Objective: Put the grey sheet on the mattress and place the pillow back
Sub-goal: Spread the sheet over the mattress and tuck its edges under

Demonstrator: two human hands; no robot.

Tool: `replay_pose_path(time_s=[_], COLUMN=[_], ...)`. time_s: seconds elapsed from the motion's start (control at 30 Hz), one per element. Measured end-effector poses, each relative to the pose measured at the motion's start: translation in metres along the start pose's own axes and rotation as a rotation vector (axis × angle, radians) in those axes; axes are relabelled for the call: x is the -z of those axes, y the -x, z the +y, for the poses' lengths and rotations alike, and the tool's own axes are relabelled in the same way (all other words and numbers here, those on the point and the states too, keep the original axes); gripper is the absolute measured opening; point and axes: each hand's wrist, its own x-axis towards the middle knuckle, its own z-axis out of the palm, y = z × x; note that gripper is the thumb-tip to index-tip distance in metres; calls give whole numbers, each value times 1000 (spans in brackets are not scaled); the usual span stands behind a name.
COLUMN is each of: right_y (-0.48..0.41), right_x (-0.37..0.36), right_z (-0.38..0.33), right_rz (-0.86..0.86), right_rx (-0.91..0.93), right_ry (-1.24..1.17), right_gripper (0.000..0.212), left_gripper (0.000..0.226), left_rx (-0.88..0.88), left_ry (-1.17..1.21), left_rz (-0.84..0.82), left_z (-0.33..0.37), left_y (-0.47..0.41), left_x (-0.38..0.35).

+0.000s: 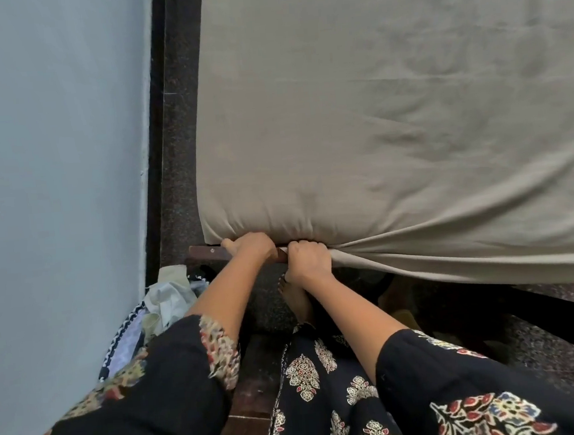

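The grey sheet (390,113) covers the mattress, which fills the upper right of the view. At the mattress's near left corner my left hand (252,249) has its fingers curled under the edge, tucked beneath the sheet-covered corner. Right beside it my right hand (308,262) grips a bunched fold of the sheet, and creases fan out to the right from that fist. A loose flap of sheet hangs over the near edge on the right. No pillow is in view.
A pale blue wall (51,167) stands on the left, with a narrow strip of dark speckled floor (176,140) between it and the bed. A pile of cloths (165,302) lies in the corner by the wall. A brown wooden bed frame piece (209,252) shows under the corner.
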Motion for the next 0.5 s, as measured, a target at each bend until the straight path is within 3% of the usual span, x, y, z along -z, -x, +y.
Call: replay_pose_path(time_s=[0.17, 0.4, 0.5], right_y=[-4, -11, -12], right_x=[-2, -5, -4], right_z=[11, 22, 29], right_rz=[16, 22, -20], right_rx=[60, 102, 166], right_ry=[-16, -59, -67], right_gripper=[28, 25, 27], left_gripper=[36, 32, 39], left_rx=[-241, -184, -181], left_ry=[-66, 46, 134], left_rz=[193, 191, 282], left_z=[-29, -24, -19], left_y=[4, 17, 34], left_x=[-28, -29, -31])
